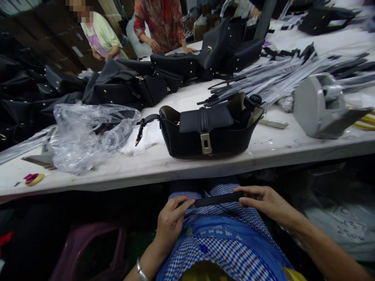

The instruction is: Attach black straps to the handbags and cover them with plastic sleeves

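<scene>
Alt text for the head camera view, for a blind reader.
A person seated at a white table holds a black strap across their lap, left hand at one end, right hand at the other. On the table sit a black handbag and a crumpled clear plastic bag; two other people stand opposite.

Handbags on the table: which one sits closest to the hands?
The upright black handbag with the gold clasp at the table's near edge; the other handbags lie piled farther back.
</scene>
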{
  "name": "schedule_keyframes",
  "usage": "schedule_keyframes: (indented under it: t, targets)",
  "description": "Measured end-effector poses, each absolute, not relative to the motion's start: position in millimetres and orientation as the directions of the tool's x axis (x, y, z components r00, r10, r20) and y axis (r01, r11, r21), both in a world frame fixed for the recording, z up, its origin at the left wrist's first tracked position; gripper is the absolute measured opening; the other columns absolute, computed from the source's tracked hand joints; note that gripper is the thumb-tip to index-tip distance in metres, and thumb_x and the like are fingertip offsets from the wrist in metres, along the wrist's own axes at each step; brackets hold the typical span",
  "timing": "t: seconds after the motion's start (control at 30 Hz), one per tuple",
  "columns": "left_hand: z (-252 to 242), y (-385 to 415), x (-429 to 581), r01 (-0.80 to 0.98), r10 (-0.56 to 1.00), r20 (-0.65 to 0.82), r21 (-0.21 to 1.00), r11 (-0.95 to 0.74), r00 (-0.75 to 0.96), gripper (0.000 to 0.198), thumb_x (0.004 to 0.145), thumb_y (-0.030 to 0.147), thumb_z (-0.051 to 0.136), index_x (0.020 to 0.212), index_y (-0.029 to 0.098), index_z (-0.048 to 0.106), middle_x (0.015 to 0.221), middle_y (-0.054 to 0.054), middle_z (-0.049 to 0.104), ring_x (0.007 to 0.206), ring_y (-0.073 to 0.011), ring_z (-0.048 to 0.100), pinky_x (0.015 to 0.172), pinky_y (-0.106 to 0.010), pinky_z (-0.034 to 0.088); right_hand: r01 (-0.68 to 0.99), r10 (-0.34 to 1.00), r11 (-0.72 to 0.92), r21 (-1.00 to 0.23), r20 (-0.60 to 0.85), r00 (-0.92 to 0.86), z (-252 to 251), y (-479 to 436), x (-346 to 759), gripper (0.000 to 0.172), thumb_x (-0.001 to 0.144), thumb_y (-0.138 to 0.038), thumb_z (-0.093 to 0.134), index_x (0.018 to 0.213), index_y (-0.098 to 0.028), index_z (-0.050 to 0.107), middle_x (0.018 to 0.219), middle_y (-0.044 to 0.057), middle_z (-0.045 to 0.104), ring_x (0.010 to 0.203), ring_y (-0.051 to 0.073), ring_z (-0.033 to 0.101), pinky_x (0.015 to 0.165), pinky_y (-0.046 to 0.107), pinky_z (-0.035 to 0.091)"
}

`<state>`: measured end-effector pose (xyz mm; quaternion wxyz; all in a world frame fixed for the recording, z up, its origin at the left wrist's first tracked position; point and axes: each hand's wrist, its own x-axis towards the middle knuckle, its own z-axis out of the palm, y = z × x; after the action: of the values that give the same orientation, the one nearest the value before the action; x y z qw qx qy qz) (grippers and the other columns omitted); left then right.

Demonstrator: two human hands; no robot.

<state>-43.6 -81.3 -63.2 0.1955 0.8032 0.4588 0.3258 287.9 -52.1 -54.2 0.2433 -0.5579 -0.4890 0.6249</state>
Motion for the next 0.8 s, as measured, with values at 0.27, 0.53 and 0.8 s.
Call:
schedule_keyframes:
  t: [0.27, 0.53, 0.8]
  targets:
    - [-109, -74, -37, 0.623, 0.881, 0.278, 0.627, -0.468, 0.383, 0.045, 0.093, 0.004, 0.042, 0.121, 0.023, 0.071, 0.112, -0.008, 0.07, 0.102, -0.0194, 0.066, 0.088, -0.033, 0.056, 0.158, 0.84, -0.482, -0.862, -0.506, -0.195, -103, -59, 286, 0.057, 0.074, -0.05, 0.079, 0.116, -0.013, 0.075, 0.08, 0.006, 0.073, 0.073, 0.018, 0.063, 0.073, 0.031, 0.05]
    - [-134, -78, -37, 0.651, 0.846, 0.288, 0.543, -0.531, 0.449, 0.043, 0.096, 0.005, 0.041, 0.122, 0.023, 0.071, 0.11, -0.008, 0.07, 0.097, -0.0192, 0.065, 0.083, -0.03, 0.056, 0.135, 0.829, -0.505, -0.853, -0.522, -0.198, -127, -60, 293, 0.054, 0.079, -0.048, 0.077, 0.121, -0.015, 0.073, 0.081, 0.007, 0.072, 0.074, 0.017, 0.061, 0.07, 0.03, 0.049]
    - [-147, -81, -39, 0.694, 0.832, 0.32, 0.459, -0.555, 0.454, 0.045, 0.097, 0.005, 0.039, 0.124, 0.024, 0.07, 0.111, -0.008, 0.071, 0.095, -0.0188, 0.065, 0.082, -0.029, 0.054, 0.137, 0.824, -0.516, -0.846, -0.533, -0.19, -130, -58, 291, 0.053, 0.079, -0.048, 0.077, 0.12, -0.015, 0.073, 0.08, 0.007, 0.072, 0.073, 0.017, 0.063, 0.067, 0.03, 0.05]
